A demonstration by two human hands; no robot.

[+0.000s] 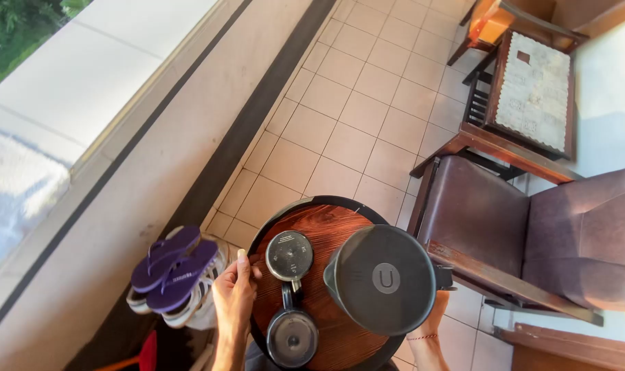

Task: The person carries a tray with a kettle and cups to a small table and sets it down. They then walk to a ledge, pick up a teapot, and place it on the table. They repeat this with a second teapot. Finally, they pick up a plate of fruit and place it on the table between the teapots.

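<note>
left hand (234, 292): on the left rim of the round tray, fingers curled over the edge, thumb up by the rim, so the grip is clamped on the tray.
right hand (433, 317): low at the right, mostly hidden behind the big lid; only wrist and part of the palm show, so i cannot tell how its grip stands.
round tray (334, 221): dark-rimmed, reddish wood grain inside, held up over the tiled floor, right below the camera.
big round lid (384, 279): dark grey, flat-topped, sitting on the right half of the tray and reaching past its rim toward the right hand.
small dumbbell (290, 295): dark metal, lying on the left half of the tray, one disc end near the middle, the other at the near edge, just beside the left hand.
purple flip-flops (174, 266): a pair stacked on pale sneakers, left of the tray, by the low wall.
brown armchair (532, 233): wooden arms, at the right.
tiled floor (354, 117): beige squares running ahead.
</note>
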